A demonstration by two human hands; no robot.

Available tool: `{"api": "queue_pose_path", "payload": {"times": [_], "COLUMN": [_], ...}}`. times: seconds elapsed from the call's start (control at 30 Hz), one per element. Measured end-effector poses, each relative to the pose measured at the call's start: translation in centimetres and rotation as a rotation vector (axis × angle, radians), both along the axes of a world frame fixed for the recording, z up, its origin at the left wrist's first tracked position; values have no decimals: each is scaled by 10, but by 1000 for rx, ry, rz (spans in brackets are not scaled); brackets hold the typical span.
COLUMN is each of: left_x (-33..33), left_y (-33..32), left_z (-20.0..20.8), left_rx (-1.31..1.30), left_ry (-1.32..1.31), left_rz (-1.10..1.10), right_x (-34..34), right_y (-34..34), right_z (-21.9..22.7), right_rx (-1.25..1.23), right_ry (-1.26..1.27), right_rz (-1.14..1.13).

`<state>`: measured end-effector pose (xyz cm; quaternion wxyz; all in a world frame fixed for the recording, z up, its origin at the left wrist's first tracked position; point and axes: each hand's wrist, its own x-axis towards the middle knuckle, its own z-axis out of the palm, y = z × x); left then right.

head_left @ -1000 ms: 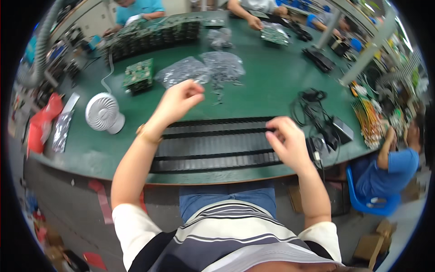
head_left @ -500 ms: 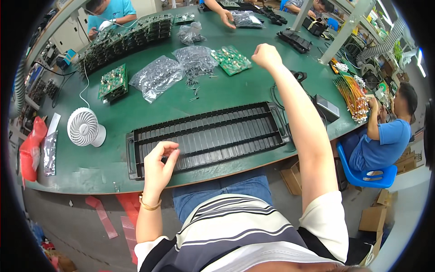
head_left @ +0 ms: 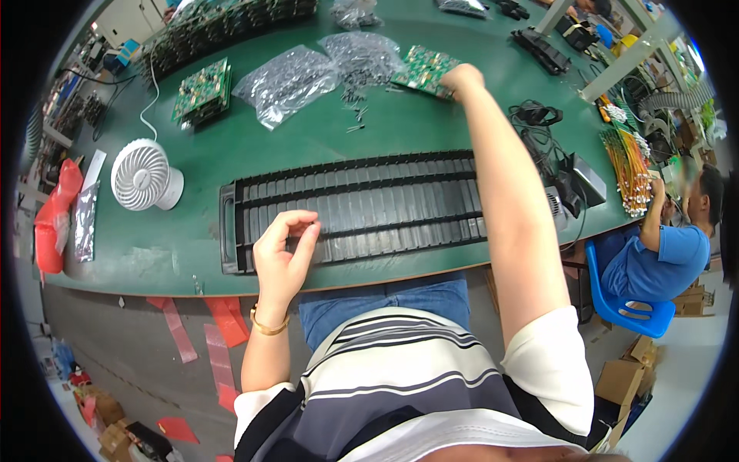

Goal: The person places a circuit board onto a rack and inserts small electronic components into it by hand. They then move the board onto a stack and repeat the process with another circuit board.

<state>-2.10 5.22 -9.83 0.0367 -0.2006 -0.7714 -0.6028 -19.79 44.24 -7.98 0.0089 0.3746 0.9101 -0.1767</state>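
Observation:
My left hand hovers over the near left part of a long black slotted tray, thumb and forefinger pinched together. Anything between them is too small to see. My right arm stretches far across the green table. There my right hand is closed on the right edge of a green circuit board. Beside that board lie two clear bags of small metal parts, with loose parts scattered in front of them.
A white desk fan stands left of the tray, with its cord running back. A stack of green boards lies behind it. Black cables and a dark box sit at the right. A seated person in blue works at the table's right end.
My left hand came back from the bags of parts to the tray's near left and pinched shut. My right hand left the tray's right end and reached far out to the green board.

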Motion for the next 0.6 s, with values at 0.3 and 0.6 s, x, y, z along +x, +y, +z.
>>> {"api": "queue_pose_path", "payload": {"times": [0.3,0.6], "left_x": [-1,8], "left_y": [-3,-6], "left_z": [-1,9], "left_rx": [7,302], "left_ry": [62,6], "left_rz": [-1,91], "right_x": [49,129], "right_y": [41,-23], "right_z": [65,126], "right_rx": [-433,-581], "right_ry": [457,291], "right_rz": [34,816]}}
